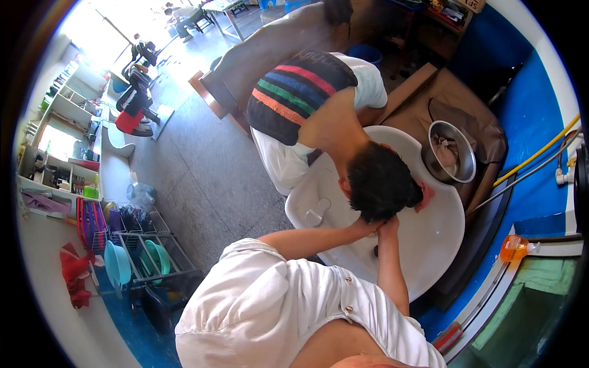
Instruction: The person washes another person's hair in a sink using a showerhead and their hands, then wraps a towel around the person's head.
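Note:
A person bends over a white ceramic wash basin (432,257), with a striped towel (299,96) over the shoulders. Short dark hair (382,184) on the lowered head looks damp. My left hand (368,227) and my right hand (389,226) meet at the near side of the head, against the hair. Most of my fingers are hidden beneath it, so their grip does not show. A pink cloth (426,198) shows beside the face; what holds it is out of sight. A pale fitting (317,214) sits at the basin's left side.
Right of the basin, a metal bowl (469,170) with small items rests on a brown covering. An orange bottle (514,248) lies on the ledge by the blue wall. At left are turquoise basins (117,264), a wire rack and a shelving unit (69,115). Chairs stand farther back.

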Action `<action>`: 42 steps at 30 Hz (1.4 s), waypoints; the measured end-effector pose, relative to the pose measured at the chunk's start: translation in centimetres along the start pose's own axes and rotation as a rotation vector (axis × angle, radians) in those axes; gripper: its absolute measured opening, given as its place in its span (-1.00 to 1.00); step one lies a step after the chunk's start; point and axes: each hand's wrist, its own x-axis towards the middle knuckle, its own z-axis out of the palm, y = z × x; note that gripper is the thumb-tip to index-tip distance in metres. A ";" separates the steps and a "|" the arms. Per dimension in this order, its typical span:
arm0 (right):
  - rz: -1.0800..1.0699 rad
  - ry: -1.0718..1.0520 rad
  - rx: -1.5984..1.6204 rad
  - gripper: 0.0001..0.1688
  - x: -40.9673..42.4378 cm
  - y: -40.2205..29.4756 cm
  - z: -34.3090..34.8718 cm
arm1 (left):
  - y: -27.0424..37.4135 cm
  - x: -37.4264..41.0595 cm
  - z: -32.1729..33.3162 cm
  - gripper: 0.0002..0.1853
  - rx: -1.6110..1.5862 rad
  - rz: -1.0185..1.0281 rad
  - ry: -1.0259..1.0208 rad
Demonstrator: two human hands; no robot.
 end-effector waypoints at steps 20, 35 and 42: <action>0.129 -0.252 0.242 -0.49 3.3 -0.6 -0.2 | 8.9 -11.6 -27.9 -0.54 0.525 0.528 0.983; -1.551 0.158 -1.303 -0.55 -7.5 -4.9 14.9 | 8.4 -9.7 -33.9 -0.58 0.557 0.583 0.734; -1.696 -0.372 -1.309 -0.40 -6.9 9.2 29.0 | 8.8 -8.9 -35.5 -0.58 0.577 0.615 0.579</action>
